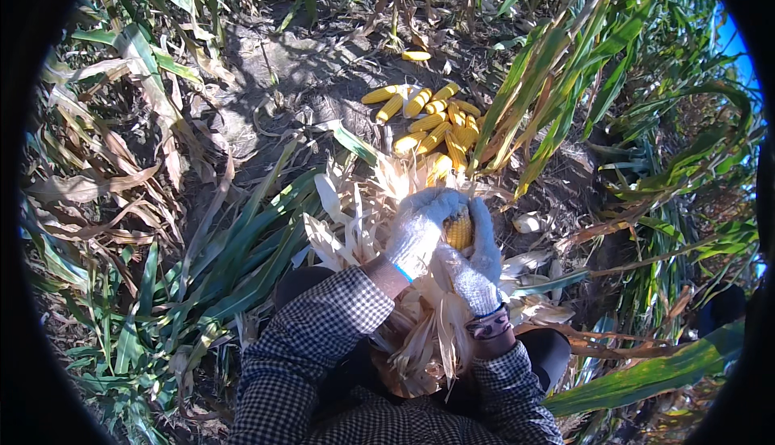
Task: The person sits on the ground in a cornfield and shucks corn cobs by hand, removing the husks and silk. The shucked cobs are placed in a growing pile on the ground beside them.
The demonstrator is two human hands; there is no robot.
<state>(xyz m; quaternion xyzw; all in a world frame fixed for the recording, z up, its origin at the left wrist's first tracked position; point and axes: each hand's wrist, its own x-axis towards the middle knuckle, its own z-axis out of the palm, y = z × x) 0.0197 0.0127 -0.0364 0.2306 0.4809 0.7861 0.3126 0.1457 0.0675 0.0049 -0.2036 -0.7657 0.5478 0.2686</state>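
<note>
Between my two gloved hands, low in the middle of the view, is an ear of corn [458,231] with yellow kernels showing. My left hand [422,227], in a whitish knit glove, is closed around its upper left side. My right hand [478,257], gloved alike, wraps the ear from the right and below. Pale dry corn husks [433,324] hang under my hands, over my lap. Just beyond my hands lies a pile of husked yellow corn ears [431,121] on the soil. What my fingers grip underneath is hidden.
One husked corn ear [416,56] lies apart, farther off. Loose husks [330,227] cover the ground beside my hands. Green and drying corn leaves [545,82] lean in from the right; cut-looking green leaves [260,251] lie at the left. Standing stalks [393,3] edge the far side.
</note>
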